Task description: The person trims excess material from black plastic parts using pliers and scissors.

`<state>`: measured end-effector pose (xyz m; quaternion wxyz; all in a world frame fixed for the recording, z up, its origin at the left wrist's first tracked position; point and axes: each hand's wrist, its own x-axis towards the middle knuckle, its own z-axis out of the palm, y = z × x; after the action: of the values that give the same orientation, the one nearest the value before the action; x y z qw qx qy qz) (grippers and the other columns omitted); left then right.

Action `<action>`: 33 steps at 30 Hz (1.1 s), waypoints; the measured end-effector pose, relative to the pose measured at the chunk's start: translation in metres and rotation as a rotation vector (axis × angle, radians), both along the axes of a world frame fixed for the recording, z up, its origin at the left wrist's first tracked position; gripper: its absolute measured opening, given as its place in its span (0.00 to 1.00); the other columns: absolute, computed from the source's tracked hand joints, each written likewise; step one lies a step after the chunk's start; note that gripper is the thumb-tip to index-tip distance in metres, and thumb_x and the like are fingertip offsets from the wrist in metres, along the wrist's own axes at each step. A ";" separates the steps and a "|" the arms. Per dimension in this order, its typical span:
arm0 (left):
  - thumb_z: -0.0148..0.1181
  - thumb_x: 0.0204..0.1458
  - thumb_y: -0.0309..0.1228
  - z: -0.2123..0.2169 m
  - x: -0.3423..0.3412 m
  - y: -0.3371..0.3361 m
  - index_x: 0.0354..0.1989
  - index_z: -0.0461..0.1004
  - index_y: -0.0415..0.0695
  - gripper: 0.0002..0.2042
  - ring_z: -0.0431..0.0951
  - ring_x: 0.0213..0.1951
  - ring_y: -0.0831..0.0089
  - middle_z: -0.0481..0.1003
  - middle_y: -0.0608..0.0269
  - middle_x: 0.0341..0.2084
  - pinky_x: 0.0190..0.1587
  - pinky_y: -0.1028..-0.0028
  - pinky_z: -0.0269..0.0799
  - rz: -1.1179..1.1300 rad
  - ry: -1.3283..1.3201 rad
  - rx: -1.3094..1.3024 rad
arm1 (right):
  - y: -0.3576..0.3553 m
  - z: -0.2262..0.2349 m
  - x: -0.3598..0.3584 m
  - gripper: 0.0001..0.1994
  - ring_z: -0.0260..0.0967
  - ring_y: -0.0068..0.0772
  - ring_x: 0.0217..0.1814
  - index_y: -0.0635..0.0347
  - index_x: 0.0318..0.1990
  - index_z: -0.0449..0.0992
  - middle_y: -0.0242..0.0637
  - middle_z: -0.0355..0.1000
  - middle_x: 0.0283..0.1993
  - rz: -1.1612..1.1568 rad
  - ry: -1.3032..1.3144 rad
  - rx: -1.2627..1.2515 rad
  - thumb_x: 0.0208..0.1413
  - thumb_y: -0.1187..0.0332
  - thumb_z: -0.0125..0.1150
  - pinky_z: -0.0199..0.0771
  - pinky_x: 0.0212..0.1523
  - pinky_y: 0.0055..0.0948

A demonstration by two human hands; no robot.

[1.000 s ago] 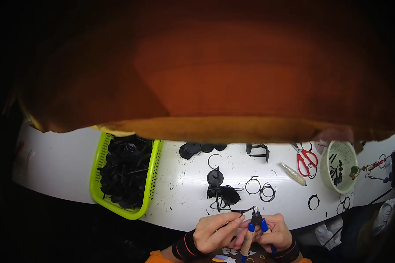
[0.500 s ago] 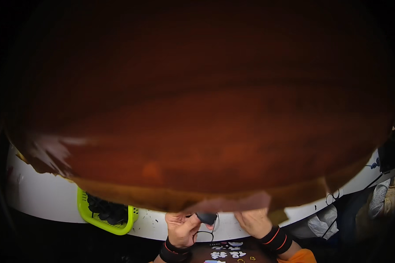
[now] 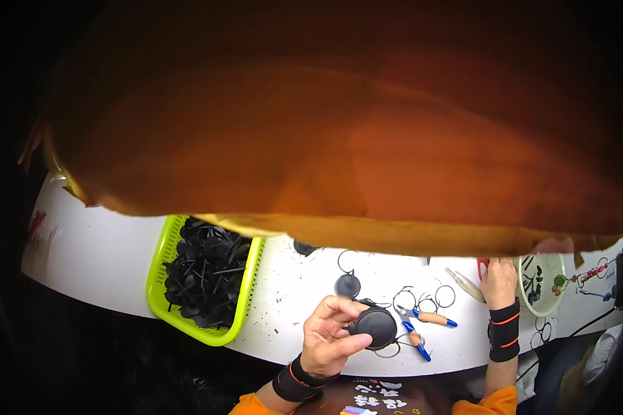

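My left hand [image 3: 329, 337] pinches a round black plastic cap [image 3: 374, 326] between thumb and fingers, above the near edge of the white table. Just right of the cap lie small cutting pliers [image 3: 418, 321] with blue and tan handles. My right hand [image 3: 500, 282] reaches to the far right, next to a red thing [image 3: 482, 268] and a slim pale tool [image 3: 466, 284]. An orange-brown sheet hides most of its fingertips, so its hold is unclear. Another round black part [image 3: 347, 285] with a thin ring lies beyond my left hand.
A lime green basket [image 3: 160, 266] of black plastic parts stands on the left of the white table [image 3: 97, 249]. Thin black rings [image 3: 444, 296] lie mid-table. A pale bowl [image 3: 551, 304] with small black bits sits at right. The orange-brown sheet [image 3: 325, 152] covers the upper view.
More of the table shows below the orange-brown sheet. My hands were close together; now the right is far off to the right, while the left still holds a black part.
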<state>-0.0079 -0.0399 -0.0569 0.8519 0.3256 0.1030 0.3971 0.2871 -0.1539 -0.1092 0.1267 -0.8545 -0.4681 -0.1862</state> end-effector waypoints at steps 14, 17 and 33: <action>0.56 0.46 0.22 0.015 0.008 0.008 0.32 0.74 0.32 0.06 0.68 0.45 0.62 0.75 0.54 0.31 0.48 0.63 0.58 0.137 0.474 0.583 | -0.033 0.024 -0.021 0.09 0.67 0.26 0.24 0.69 0.33 0.64 0.40 0.68 0.26 0.196 1.410 0.815 0.46 0.78 0.57 0.69 0.26 0.25; 0.56 0.48 0.23 0.011 0.008 0.008 0.33 0.73 0.32 0.07 0.69 0.43 0.65 0.74 0.54 0.32 0.46 0.66 0.60 0.166 0.434 0.622 | -0.021 0.026 -0.039 0.12 0.67 0.29 0.23 0.70 0.35 0.65 0.43 0.70 0.27 0.199 1.415 0.839 0.44 0.75 0.60 0.70 0.26 0.25; 0.50 0.51 0.19 0.021 0.027 -0.009 0.42 0.68 0.26 0.11 0.73 0.32 0.72 0.71 0.45 0.42 0.31 0.75 0.72 0.040 0.129 0.352 | -0.014 0.045 -0.152 0.25 0.64 0.34 0.44 0.71 0.50 0.58 0.42 0.62 0.45 0.841 1.895 0.579 0.42 0.84 0.58 0.63 0.49 0.33</action>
<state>0.0191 -0.0488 -0.0355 0.7654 0.4922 0.0929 0.4039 0.1346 -0.1677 -0.0645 0.6893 -0.3587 -0.3739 0.5064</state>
